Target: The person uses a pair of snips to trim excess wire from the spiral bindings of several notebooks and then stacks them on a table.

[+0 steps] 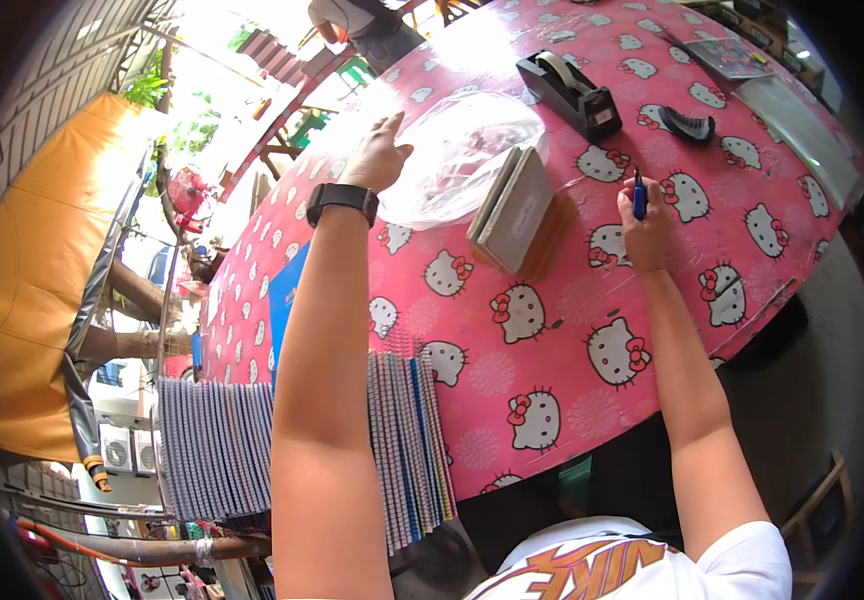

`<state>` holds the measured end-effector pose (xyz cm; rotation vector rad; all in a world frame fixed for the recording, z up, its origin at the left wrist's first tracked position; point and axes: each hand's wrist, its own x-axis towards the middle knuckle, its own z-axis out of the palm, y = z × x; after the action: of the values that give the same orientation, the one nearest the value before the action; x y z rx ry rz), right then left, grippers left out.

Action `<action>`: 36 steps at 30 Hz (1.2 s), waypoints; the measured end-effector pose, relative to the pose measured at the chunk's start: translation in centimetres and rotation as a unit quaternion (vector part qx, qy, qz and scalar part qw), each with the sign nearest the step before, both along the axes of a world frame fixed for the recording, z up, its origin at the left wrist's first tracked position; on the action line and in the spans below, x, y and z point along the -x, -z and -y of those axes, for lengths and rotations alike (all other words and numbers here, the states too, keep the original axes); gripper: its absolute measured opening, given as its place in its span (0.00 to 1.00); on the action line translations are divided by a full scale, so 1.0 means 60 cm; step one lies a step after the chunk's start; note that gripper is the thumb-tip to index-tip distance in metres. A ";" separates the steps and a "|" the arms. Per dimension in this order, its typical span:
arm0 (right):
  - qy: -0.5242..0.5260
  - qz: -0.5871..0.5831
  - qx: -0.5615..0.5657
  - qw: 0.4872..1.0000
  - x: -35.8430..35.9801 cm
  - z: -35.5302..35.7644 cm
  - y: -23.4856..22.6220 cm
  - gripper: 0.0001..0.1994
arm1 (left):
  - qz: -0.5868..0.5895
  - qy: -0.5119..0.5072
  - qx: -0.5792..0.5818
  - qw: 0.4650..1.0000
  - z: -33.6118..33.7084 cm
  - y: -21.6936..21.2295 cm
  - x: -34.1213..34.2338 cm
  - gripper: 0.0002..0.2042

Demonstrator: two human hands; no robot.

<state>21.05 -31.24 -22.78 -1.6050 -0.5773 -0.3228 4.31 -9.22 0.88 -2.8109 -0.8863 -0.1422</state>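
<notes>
My right hand (646,230) grasped the blue pen (640,203) over the table (570,310); the pen looked light and stiff, best pinched mid-barrel. My left hand (374,162) gripped nothing, fingers extended, arm reaching far forward beside the clear bag (442,135), seemingly light, soft and slippery, best gathered by an edge.

Two bare hands (377,165) out over one pink, patterned counter (577,310)! Far side: one black plastic tape dispenser (572,98), and right of it one curved, ridged black piece (687,126). One slim blue pen (640,203) at right, one crumpled clear plastic bag (452,155), one black wristwatch (343,203) left!
</notes>
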 end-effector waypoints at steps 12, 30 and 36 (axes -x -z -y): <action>-0.414 -0.014 0.023 0.910 0.148 0.007 -0.107 0.15 | -0.089 -0.199 0.364 0.906 0.037 0.059 0.302 0.28; -0.409 0.211 0.160 0.873 0.337 -0.101 -0.064 0.16 | -0.039 -0.170 0.442 0.880 0.047 0.088 0.286 0.16; -0.406 0.216 0.180 0.870 0.337 -0.100 -0.062 0.17 | -0.096 -0.165 0.401 0.896 0.055 0.079 0.254 0.12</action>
<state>0.80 -25.21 -19.06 -1.4816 -1.6710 0.0794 -10.94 -12.53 -3.87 -3.1982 -1.6467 0.6958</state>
